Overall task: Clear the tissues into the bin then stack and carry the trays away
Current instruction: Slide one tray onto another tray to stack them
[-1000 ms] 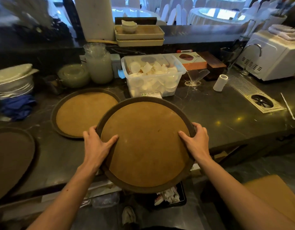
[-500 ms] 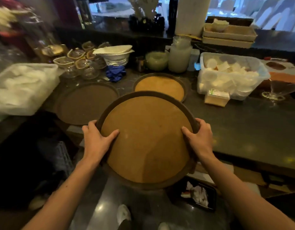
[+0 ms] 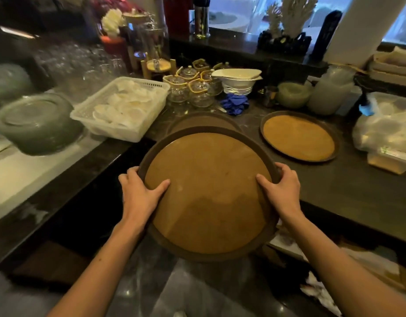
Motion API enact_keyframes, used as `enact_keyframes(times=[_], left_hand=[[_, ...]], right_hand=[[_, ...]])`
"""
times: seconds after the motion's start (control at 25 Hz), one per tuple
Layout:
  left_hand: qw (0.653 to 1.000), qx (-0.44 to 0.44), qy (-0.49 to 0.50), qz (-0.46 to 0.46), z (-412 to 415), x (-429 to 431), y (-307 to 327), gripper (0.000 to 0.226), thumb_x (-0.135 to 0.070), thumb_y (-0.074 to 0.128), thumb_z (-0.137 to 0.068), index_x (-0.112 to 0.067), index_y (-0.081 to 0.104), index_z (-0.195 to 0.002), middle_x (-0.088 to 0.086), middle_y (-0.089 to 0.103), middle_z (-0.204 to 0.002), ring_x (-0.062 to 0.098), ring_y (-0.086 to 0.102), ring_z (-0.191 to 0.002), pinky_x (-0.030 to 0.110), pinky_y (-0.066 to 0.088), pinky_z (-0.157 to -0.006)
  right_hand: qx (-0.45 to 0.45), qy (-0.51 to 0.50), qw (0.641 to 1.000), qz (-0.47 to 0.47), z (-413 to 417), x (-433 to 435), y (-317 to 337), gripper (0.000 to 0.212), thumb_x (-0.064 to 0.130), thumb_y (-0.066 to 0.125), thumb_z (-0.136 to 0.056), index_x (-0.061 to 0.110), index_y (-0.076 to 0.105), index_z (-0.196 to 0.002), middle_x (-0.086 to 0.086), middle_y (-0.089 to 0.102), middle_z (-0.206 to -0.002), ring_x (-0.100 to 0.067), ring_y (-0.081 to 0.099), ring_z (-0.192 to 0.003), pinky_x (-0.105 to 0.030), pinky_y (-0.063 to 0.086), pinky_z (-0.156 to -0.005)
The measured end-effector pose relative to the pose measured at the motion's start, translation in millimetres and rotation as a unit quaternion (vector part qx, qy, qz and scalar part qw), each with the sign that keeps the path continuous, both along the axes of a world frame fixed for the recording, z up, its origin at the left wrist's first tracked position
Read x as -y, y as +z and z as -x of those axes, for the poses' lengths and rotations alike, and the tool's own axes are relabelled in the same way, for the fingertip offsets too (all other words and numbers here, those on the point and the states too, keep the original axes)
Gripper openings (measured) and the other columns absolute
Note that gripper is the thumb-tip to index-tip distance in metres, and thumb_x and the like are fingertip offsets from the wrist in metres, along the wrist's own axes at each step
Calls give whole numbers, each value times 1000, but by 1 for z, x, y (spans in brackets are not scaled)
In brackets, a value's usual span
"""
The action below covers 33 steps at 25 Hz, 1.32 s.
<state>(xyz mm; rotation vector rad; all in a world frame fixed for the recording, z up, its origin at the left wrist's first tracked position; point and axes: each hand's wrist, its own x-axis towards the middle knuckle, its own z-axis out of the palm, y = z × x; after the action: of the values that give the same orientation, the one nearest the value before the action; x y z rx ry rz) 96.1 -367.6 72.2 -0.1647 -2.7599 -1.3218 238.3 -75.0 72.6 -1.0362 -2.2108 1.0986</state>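
I hold a round brown tray (image 3: 209,193) with a dark rim in both hands, in the air in front of the counter's corner. My left hand (image 3: 140,193) grips its left rim, thumb on the tray's face. My right hand (image 3: 281,189) grips the right rim the same way. Just behind the held tray a darker round tray (image 3: 202,121) lies on the counter, mostly hidden. A third tray (image 3: 299,136) lies flat to the right. White tissues (image 3: 318,291) show low at the right, below the counter edge.
The dark counter (image 3: 348,193) carries a white basket of small dishes (image 3: 122,106), stacked glass bowls (image 3: 37,122), lidded glass cups (image 3: 193,88), white bowls (image 3: 237,82), a blue cloth (image 3: 235,105), jars and a clear tub (image 3: 387,124) at right.
The held tray has swung left along the counter with me, so the dark tray now sits right behind it. My grip on both rims is unchanged.
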Motion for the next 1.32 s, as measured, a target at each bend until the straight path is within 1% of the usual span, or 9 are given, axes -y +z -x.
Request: enact_keyframes(times=[0.12, 0.2, 0.4, 0.56, 0.72, 0.8, 0.92, 1.08, 1.32], left_hand=[[1000, 11, 4, -2, 21, 30, -1, 89, -48, 82, -66, -11, 37, -133, 14, 36, -131, 31, 49, -111, 33, 39, -88], [1000, 13, 2, -3, 34, 42, -1, 88, -47, 82, -66, -11, 37, -133, 14, 36, -131, 31, 48, -112, 33, 39, -87], [999, 32, -1, -15, 64, 44, -7, 91, -48, 82, -66, -13, 34, -135, 12, 34, -133, 29, 46, -116, 32, 38, -90], [999, 39, -13, -8, 91, 22, -11, 91, -47, 82, -66, -12, 34, -135, 13, 34, -133, 29, 45, -116, 31, 37, -89], [999, 39, -20, 9, 120, -13, -15, 91, -48, 81, -67, -11, 34, -135, 14, 34, -134, 32, 44, -118, 35, 39, -92], [999, 44, -18, 22, 137, -32, -16, 91, -49, 81, -66, -11, 35, -135, 14, 34, -134, 32, 44, -119, 38, 39, -96], [998, 55, -12, 39, 157, -54, -21, 90, -50, 81, -65, -12, 36, -133, 14, 35, -132, 32, 44, -119, 40, 40, -98], [997, 58, -11, 57, 179, -81, -32, 91, -52, 81, -64, -12, 36, -133, 13, 35, -131, 32, 43, -119, 41, 40, -98], [996, 55, -30, 63, 214, -108, -51, 90, -54, 79, -66, -11, 38, -133, 13, 36, -129, 31, 41, -120, 40, 39, -99]], right_hand=[[5, 4, 1000, 2, 22, 30, 3, 67, 41, 75, -79, 18, 48, -136, -4, 47, -127, -23, 48, -119, -42, 43, -101], [8, 1, 1000, -4, 34, 42, 4, 67, 40, 76, -79, 18, 48, -136, -4, 47, -126, -21, 48, -118, -40, 43, -100], [12, -3, 1000, -7, 62, 46, 4, 67, 40, 76, -78, 18, 48, -135, -4, 49, -127, -20, 49, -116, -40, 43, -100], [13, -11, 1000, -2, 83, 27, -6, 68, 40, 76, -78, 17, 49, -135, -5, 50, -128, -22, 50, -117, -45, 45, -100], [13, -13, 1000, 13, 111, -7, -17, 67, 40, 76, -78, 18, 48, -135, -7, 51, -129, -24, 52, -117, -48, 46, -100], [8, -14, 1000, 27, 127, -26, -22, 67, 39, 76, -79, 18, 48, -135, -5, 50, -126, -22, 51, -115, -45, 46, -98], [11, -19, 999, 34, 146, -47, -34, 64, 40, 75, -79, 20, 49, -134, 3, 44, -114, -16, 48, -105, -35, 43, -90], [18, -24, 998, 57, 167, -70, -49, 61, 40, 75, -79, 21, 50, -131, 4, 42, -112, -15, 47, -106, -36, 44, -91], [35, -36, 997, 59, 194, -94, -65, 63, 39, 75, -79, 19, 49, -133, 5, 42, -113, -15, 47, -107, -36, 44, -92]])
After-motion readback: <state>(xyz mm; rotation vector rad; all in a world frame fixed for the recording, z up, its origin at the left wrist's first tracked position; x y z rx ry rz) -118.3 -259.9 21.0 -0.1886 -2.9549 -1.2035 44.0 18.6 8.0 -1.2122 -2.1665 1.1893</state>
